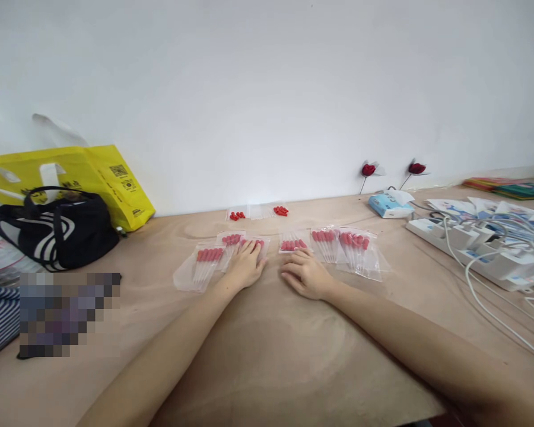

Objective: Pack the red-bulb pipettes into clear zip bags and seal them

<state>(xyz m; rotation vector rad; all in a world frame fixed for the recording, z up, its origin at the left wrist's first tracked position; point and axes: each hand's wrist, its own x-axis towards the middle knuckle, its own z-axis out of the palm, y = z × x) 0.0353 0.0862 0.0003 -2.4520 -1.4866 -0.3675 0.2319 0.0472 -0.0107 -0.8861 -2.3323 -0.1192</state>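
My left hand (248,265) lies on a clear bag of red-tipped sticks (260,248), its fingers stretched over the bag. My right hand (306,273) rests on the table with fingers spread, its fingertips at the lower edge of another such bag (293,244). Left of my left hand are more clear bags, one with red-tipped droppers or sticks (208,256) and one partly behind it (232,239). To the right of my right hand lie two more bags (324,238) (356,249). Neither hand holds anything up.
By the wall are small red pieces (237,216) and a second red group (280,210). A yellow bag (124,190) and black bag (84,231) stand left. A tissue pack (390,204), power strips (471,243) with white cables, and two red flowers (368,170) are right.
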